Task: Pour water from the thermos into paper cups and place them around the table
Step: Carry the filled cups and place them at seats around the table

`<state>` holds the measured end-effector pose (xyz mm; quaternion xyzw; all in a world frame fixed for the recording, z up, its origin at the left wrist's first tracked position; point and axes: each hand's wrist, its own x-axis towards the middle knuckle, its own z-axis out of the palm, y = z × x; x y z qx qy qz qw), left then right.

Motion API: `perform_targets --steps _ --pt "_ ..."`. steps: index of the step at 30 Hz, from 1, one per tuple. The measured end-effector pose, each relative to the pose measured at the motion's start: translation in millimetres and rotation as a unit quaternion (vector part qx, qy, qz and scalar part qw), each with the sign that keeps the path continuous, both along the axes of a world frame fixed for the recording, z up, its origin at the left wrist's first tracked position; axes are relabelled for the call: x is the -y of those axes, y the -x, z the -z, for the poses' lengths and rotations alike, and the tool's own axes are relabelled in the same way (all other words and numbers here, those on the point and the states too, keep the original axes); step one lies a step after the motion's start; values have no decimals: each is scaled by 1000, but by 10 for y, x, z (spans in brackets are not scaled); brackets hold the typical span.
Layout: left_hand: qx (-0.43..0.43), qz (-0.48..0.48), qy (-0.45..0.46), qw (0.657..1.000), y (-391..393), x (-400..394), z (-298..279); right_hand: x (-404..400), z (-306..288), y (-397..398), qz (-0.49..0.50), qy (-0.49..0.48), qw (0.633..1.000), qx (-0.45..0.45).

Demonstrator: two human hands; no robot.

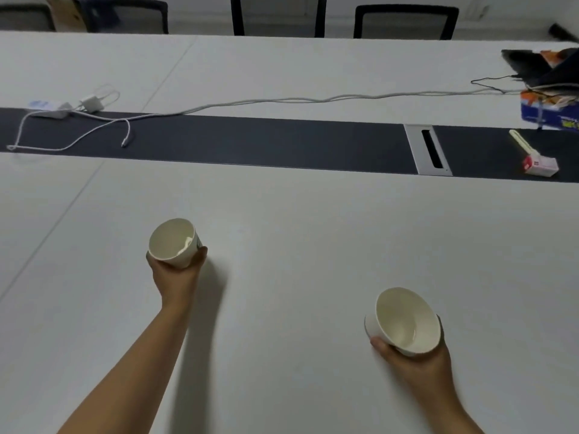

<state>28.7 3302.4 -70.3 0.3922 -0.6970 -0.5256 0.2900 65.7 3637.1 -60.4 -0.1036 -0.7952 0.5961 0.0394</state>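
White worktop (297, 214) crossed by a dark central strip (250, 142) with a grey cable port (429, 150). White charger and cable (91, 103) at left; red-and-white box (540, 166) and cluttered bag (545, 67) at right; chairs (405, 21) behind.

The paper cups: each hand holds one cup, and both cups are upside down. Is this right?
Not quite. In the head view, the left hand and right hand each hold one paper cup, left cup and right cup, but both are mouth-up, showing their insides.
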Motion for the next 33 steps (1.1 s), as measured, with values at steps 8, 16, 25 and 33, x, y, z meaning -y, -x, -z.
perform_targets --steps 8,16,25,33 --pt "23 -15 -9 1000 131 102 193 -2 111 150 -18 3 1000 -2" --pt "75 -34 -5 997 -115 -243 136 -105 75 71 -27 6 1000 -12" --pt "80 319 334 883 -362 -1906 -19 -906 -175 227 55 22 997 -51" --pt "212 424 344 811 114 -3112 302 -2193 -26 521 161 39 985 -48"
